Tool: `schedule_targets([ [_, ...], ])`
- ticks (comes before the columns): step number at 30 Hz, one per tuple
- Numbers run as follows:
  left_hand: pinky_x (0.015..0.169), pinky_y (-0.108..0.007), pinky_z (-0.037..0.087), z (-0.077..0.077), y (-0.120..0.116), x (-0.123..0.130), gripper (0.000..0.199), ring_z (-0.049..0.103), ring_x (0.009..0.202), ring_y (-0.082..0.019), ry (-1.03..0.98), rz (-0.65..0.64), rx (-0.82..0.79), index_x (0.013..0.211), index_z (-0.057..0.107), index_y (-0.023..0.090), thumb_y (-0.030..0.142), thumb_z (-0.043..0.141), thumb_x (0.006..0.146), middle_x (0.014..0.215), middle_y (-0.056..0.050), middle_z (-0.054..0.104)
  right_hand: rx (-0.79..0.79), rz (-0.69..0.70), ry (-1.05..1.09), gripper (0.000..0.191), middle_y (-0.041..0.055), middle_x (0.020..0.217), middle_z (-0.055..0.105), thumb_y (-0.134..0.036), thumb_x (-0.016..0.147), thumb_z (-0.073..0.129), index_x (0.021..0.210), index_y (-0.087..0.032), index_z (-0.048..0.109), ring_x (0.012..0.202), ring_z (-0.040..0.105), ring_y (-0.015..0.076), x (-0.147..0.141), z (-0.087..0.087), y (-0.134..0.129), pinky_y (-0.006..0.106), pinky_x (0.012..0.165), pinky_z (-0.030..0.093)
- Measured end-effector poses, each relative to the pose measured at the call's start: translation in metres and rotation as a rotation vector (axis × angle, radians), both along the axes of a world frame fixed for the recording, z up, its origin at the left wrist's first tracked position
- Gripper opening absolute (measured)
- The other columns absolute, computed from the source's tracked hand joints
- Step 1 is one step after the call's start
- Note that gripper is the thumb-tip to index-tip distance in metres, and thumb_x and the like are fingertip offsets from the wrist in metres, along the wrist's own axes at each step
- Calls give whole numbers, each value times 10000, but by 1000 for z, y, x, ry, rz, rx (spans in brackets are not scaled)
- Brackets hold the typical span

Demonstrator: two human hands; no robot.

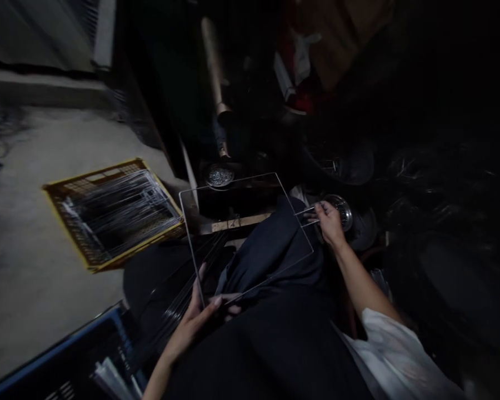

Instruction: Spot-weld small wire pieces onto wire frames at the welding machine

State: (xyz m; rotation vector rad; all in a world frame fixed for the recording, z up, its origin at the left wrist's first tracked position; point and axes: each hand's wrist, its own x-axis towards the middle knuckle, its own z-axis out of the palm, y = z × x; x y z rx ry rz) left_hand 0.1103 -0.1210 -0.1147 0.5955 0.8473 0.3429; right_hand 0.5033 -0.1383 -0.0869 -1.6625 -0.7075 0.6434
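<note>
A thin rectangular wire frame [250, 179] spans the space above my lap, tilted, with its near left corner in my left hand [198, 311]. That hand's thumb and fingers close round the wire at the corner. At the frame's right side, my right hand [329, 225] pinches two short parallel wire prongs [306, 211] that meet the frame's edge; whether they are joined to it, I cannot tell. Just behind the right hand sits a shiny round metal bowl [346, 214], partly hidden by the fingers. More loose wires [177, 305] lie across my left leg, beside the left hand.
On the floor to the left, a yellow crate [69, 236] holds many wire pieces. A blue-edged crate [66, 347] stands at lower left. Ahead are a dish of small metal bits [220, 176], a wooden strip [241, 222] and a pale cylindrical bar [214, 66]. The right side is very dark.
</note>
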Motion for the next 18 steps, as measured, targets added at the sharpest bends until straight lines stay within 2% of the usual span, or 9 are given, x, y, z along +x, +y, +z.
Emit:
schedule_targets([
  [3,824,-425,528,-1,3,4,1035,719,895,-287,3,-25,17,1507,-80,423,361,706,836,1071,-82,742,39,-14,286,445,23,792,698,-560,735,758,870,-202,531,705,716,190,-1,-17,5,202,498,534],
  [7,797,-418,529,-5,0,15,1053,713,915,-294,-90,-11,24,1498,-120,417,339,702,845,1063,-104,741,54,98,478,317,29,838,719,-405,812,747,906,-209,516,732,724,186,-23,-32,53,187,494,536],
  [12,741,-377,526,-13,-9,26,1072,716,888,-280,-199,14,14,1481,-182,408,328,688,860,1008,-103,742,-103,91,608,154,23,796,722,-272,949,586,869,-198,477,647,711,146,-56,-54,128,160,453,508],
  [15,744,-391,520,-20,-13,28,1064,717,863,-278,-240,31,38,1472,-196,417,360,676,865,991,-97,744,-45,87,631,141,-2,745,706,-264,957,573,871,-194,486,641,705,124,-69,-66,154,143,466,511],
  [18,759,-399,512,-25,-13,26,1070,717,866,-283,-230,35,53,1468,-199,421,378,680,860,974,-92,747,49,71,629,184,-9,710,686,-297,907,654,878,-186,510,618,694,123,-78,-72,166,141,449,506],
])
